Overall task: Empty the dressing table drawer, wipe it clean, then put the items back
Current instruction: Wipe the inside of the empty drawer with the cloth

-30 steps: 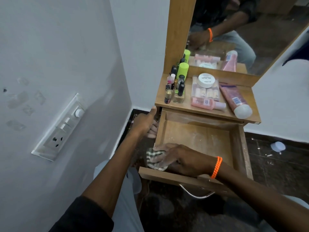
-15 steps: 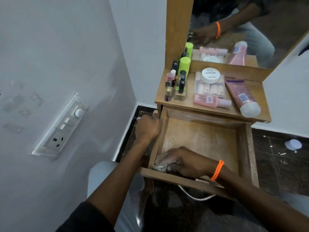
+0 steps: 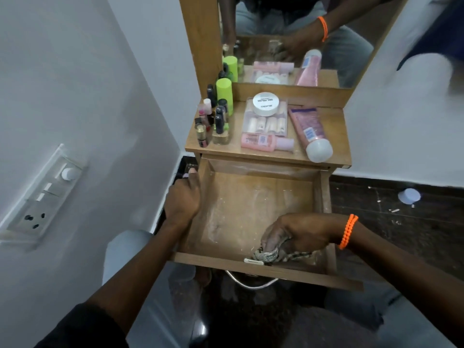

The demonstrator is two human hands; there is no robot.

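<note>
Two hands, right hand [image 3: 298,232] gripping cloth [image 3: 270,253] in drawer [image 3: 251,212]

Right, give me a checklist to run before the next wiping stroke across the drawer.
1. Drawer pulled fully out: ok.
2. Left hand steadying the drawer's left wall: ok.
3. Right hand gripping the cloth at the front right corner: ok.
4. Drawer emptied of items: not ok, a small white piece lies against the front wall.
5. Drawer floor clean: not ok, pale dusty smears show.
6. Bottles on the tabletop out of the way: ok.
</note>
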